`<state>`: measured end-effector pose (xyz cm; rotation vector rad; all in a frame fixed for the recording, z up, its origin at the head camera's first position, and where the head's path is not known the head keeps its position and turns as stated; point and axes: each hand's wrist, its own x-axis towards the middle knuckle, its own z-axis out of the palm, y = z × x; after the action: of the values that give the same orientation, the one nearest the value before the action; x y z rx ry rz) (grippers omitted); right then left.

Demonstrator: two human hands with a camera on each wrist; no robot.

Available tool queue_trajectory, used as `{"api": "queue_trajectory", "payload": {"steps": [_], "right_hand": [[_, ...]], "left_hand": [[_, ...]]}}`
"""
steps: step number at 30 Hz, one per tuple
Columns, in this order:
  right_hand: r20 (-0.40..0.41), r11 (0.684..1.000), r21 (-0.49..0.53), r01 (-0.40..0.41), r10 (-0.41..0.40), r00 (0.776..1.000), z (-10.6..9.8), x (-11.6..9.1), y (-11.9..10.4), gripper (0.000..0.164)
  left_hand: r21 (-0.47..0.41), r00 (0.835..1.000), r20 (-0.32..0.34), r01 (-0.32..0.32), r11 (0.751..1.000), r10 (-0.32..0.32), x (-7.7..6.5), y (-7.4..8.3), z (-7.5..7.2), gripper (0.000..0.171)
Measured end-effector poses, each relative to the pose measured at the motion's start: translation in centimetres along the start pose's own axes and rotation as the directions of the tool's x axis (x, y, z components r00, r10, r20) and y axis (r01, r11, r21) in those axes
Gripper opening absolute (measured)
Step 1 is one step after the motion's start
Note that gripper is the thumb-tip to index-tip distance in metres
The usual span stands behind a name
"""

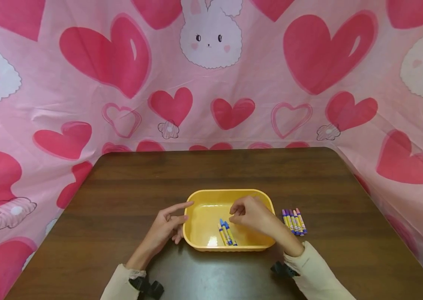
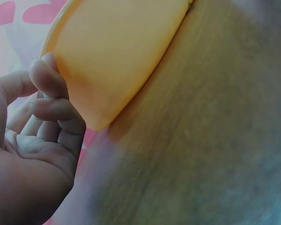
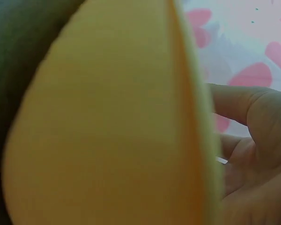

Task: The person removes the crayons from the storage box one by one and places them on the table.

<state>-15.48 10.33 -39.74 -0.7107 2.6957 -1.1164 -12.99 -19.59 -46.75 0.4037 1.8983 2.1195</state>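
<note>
1. Three blue-and-yellow wrapped crayons (image 1: 227, 233) lie side by side on the floor of the shallow yellow plastic tray (image 1: 196, 243), near its front wall; a further cluster of purple-and-yellow wrapped crayons (image 1: 294, 221) lies on the dark wooden worktop (image 1: 121, 187), just beside the tray's right edge.
2. Judging by this layout, the step in hand is moving crayons from the worktop into the tray, with the right hand (image 1: 250, 214) at the drop-off end of a transfer.
3. Its grip is narrow: fingers curled loosely above the tray's interior, close over the crayons inside. I cannot tell whether anything is pinched between the fingertips.
4. Over at the tray's left wall the left hand (image 1: 168, 227) rests with a relaxed, fairly wide grip, index finger stretched along the rim and the other fingers lightly against the outside, steadying it. The left wrist view shows those fingertips (image 2: 51, 79) touching the wall.
5. My guess for the next move: the right hand lifts clear of the right rim and goes to the outside cluster, which calls for a fine pinch.
6. Room is ample behind and to both sides of the tray; the pink heart-and-bunny printed cloth (image 1: 211, 83) stands well back.
</note>
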Motion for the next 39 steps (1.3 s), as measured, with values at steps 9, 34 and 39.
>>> {"api": "queue_trajectory", "payload": {"steps": [9,34,39], "right_hand": [[0.071,0.996,-0.084,-0.038,0.044,0.997,4.0,0.0,0.1,0.019],[0.166,0.993,-0.111,-0.052,0.07,0.984,4.0,-0.6,0.2,0.03],[0.173,0.996,-0.09,-0.029,0.044,0.984,3.4,-0.5,0.5,0.02]], "left_hand": [[0.018,1.0,-0.009,-0.006,1.0,0.006,-0.5,-0.2,-0.2,0.049],[0.043,1.0,0.005,-0.026,0.999,0.026,-0.1,-0.2,0.2,0.048],[0.046,0.999,0.008,-0.032,0.998,0.032,0.1,-0.2,0.3,0.048]]}}
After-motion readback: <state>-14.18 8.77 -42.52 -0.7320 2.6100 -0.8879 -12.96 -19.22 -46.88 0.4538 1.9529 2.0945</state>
